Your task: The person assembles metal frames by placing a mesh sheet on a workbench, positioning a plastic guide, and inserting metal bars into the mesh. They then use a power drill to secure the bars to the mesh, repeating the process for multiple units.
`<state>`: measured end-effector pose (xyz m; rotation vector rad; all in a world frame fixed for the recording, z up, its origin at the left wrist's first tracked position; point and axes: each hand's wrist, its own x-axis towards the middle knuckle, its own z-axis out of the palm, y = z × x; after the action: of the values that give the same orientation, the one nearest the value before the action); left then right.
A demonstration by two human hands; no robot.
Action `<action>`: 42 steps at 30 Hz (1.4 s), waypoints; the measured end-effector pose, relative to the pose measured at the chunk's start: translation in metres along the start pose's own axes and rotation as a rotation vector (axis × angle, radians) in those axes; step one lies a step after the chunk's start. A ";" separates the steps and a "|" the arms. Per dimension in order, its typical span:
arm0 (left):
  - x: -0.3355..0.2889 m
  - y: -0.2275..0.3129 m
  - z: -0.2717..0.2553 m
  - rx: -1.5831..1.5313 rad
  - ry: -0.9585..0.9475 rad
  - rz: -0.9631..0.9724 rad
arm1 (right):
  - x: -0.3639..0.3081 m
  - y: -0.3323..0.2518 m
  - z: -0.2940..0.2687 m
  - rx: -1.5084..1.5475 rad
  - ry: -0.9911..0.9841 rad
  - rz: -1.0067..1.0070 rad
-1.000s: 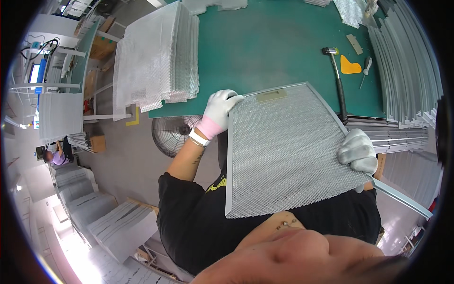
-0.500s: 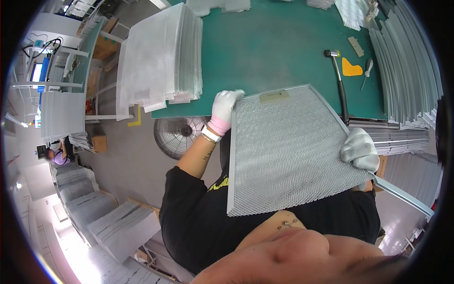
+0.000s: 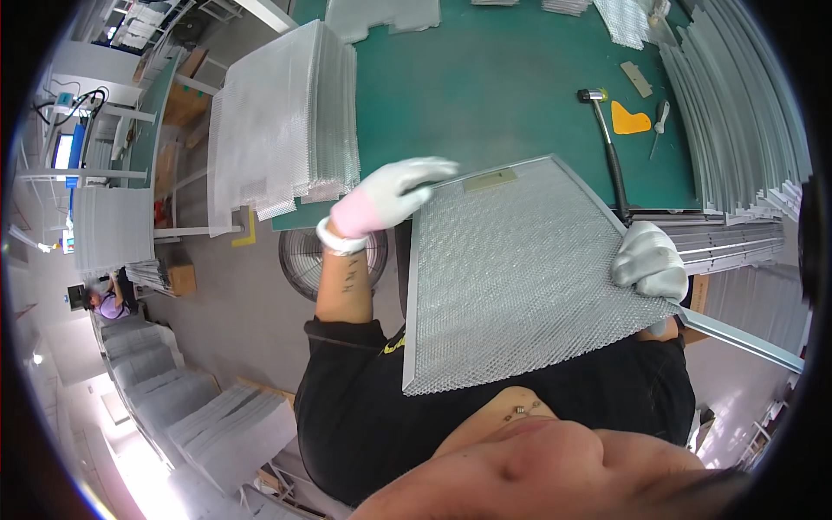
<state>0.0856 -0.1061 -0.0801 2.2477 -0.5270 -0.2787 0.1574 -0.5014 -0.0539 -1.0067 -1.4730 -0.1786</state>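
A silvery mesh filter panel [image 3: 511, 277] leans between the table edge and my body, with thin metal framing along its left, top and right sides. Its lower edge shows bare, jagged mesh. My right hand [image 3: 650, 260], in a grey-white glove, is closed on the panel's right edge. From below that hand a metal frame strip [image 3: 745, 340] sticks out to the right; where it meets the panel is hidden. Fingers stretched and thumb apart, my gloved left hand [image 3: 394, 195] is at the top left corner. A tan label piece [image 3: 490, 180] lies near the top edge.
On the green table [image 3: 485, 95] lie a mallet [image 3: 614, 165], an orange piece [image 3: 630, 120], a screwdriver [image 3: 660, 121] and a beige plate [image 3: 636, 79]. Mesh sheets [image 3: 269, 121] are stacked left, frame strips [image 3: 737, 121] right. A floor fan [image 3: 295, 260] stands below; a person [image 3: 110, 299] is far left.
My left hand has turned, its fingers now stretching right over the panel's top left corner, with the wrist farther left. My right hand keeps its grip on the panel. The view has shifted slightly.
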 end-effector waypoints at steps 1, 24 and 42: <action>0.023 -0.001 0.002 -0.013 -0.047 0.075 | -0.003 -0.002 0.002 -0.013 0.006 0.001; 0.067 0.001 -0.005 -0.237 -0.222 -0.024 | 0.017 0.021 0.001 -0.049 0.042 0.006; 0.015 0.086 -0.007 -0.360 1.275 0.412 | 0.066 0.111 -0.021 -0.019 0.461 0.322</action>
<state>0.0773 -0.1602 -0.0116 1.4899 -0.1788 1.1085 0.2569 -0.4179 -0.0417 -1.1163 -0.8815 -0.1772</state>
